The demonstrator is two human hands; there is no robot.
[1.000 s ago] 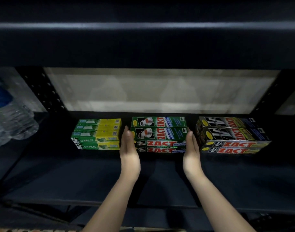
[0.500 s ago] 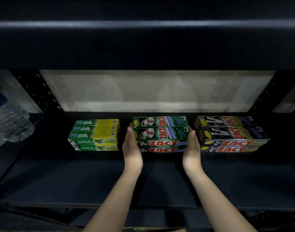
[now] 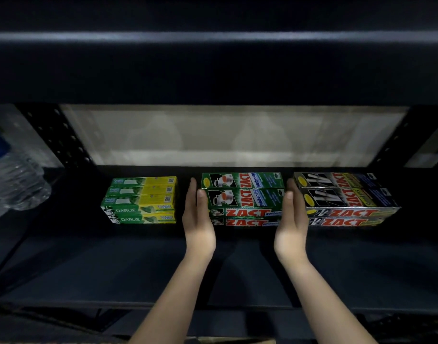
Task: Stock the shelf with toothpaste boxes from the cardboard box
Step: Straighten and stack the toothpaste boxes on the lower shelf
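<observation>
Flanking the green ZACT Whitening toothpaste stack [image 3: 242,199], the left hand [image 3: 198,219] and right hand [image 3: 291,219] stand upright with fingers straight, palms facing inward against the stack's two ends, gripping nothing. That stack sits mid-shelf [image 3: 113,269], between green-and-yellow DARLIE boxes [image 3: 141,201] on its left and black ZACT boxes [image 3: 344,199] on its right. Clear water bottles [image 3: 11,180] lie far left. A cardboard edge [image 3: 238,340] shows at the bottom.
</observation>
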